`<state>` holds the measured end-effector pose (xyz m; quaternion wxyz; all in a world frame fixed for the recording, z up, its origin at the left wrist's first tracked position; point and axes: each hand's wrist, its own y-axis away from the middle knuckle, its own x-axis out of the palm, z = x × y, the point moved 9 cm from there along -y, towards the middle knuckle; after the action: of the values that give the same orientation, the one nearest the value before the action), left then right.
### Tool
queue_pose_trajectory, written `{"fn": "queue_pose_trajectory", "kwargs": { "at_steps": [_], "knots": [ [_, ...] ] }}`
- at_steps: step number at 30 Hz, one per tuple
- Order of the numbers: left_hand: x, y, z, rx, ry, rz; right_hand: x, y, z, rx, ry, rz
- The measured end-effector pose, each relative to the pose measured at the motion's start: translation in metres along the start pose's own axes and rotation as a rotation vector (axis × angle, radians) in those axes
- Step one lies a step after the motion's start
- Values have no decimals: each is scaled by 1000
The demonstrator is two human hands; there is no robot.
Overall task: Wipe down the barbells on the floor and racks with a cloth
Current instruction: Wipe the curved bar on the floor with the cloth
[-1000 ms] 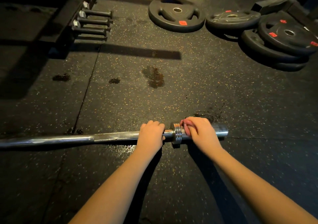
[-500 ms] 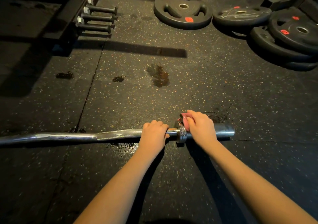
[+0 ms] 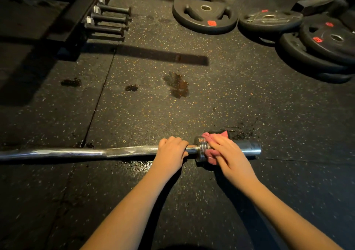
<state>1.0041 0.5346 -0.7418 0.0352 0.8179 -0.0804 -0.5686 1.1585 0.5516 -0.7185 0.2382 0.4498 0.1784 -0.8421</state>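
Chrome steel catches the dim light in the head view: a barbell (image 3: 124, 151) lies flat on a black rubber floor (image 3: 249, 105) flecked with orange and white. It runs across the lower middle of the picture from the left edge. Its shaft bends slightly before it meets a ringed collar (image 3: 200, 150) and a thicker end sleeve (image 3: 249, 149) on the right.

Two bare forearms reach in from the bottom edge. The left hand (image 3: 171, 152) is wrapped around the shaft just left of the collar, fingers curled over the top. The right hand (image 3: 230, 154) lies on the sleeve just right of the collar. Its fingers are fairly straight, pointing toward the collar and pressing a pink cloth (image 3: 211, 158) against the metal. Corners of the cloth stick out beyond the hand on the far and near sides.

Dark wet patches (image 3: 177, 85) mark the floor beyond the bar, and a shiny damp spot sits just under the shaft beside the left wrist. Black weight plates (image 3: 204, 13) with red labels lie flat at the upper right, some overlapping. At the upper left, a dark rack holds a row of horizontal pegs (image 3: 109, 19).
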Motion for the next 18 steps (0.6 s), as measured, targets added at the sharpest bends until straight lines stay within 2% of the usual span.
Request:
{"fn": "queue_pose_trajectory", "kwargs": {
  "at_steps": [2,5,8,11,13,15,16,18],
  "knots": [
    [-1,0,-1,7,5,-5,-13,2,-23,61,82,-37],
    [-2,-4,1,14,10,-4,-21,-17,-27,245,63,-170],
    [-3,-8,2,30,-15,-3,2,-25,7,126,11,-121],
    [-3,-9,2,44,-33,3,-8,-16,-1,10,42,-48],
    [-3,-11,3,49,-35,4,-27,-14,-28,89,181,-135],
    [-4,-13,5,48,-35,10,-37,-13,-47,330,176,-240],
    [-4,-15,6,48,-41,13,-32,-15,-44,372,149,-251],
    [-4,-17,6,44,-55,21,-15,-21,-15,228,75,-216]
  ]
}}
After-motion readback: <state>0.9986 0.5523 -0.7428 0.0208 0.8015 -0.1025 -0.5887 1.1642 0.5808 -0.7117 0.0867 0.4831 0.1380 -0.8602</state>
